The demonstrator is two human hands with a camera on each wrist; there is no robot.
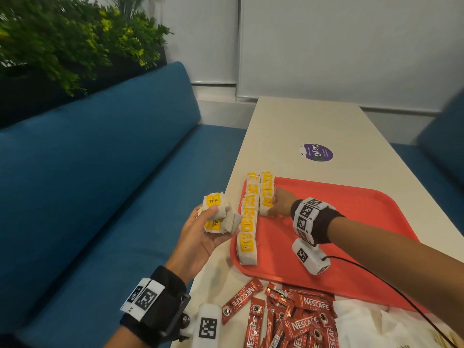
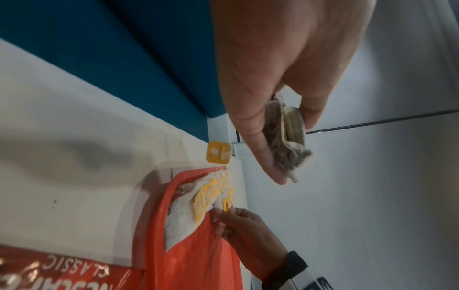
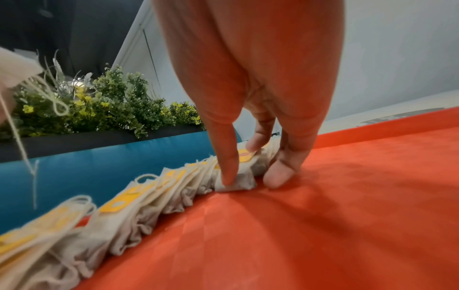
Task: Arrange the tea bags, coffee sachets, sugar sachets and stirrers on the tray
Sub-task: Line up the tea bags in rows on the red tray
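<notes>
A red tray [image 1: 339, 217] lies on the white table. Along its left edge stand a long row of yellow-tagged tea bags [image 1: 248, 222] and, just right of it, a shorter row [image 1: 266, 189]. My right hand [image 1: 272, 207] reaches to the near end of the short row; there thumb and index finger pinch the end tea bag [image 3: 242, 183] down on the tray. My left hand [image 1: 216, 222], palm up beside the tray's left edge, grips a bundle of tea bags [image 2: 288, 137]. Red coffee sachets [image 1: 288, 317] lie heaped on the table in front of the tray.
White paper packets [image 1: 364, 322] lie right of the coffee sachets at the bottom edge. A purple round sticker [image 1: 318, 152] sits on the table [image 1: 288, 126] beyond the tray. A blue sofa [image 1: 100, 197] runs along the left, with plants [image 1: 62, 46] behind it.
</notes>
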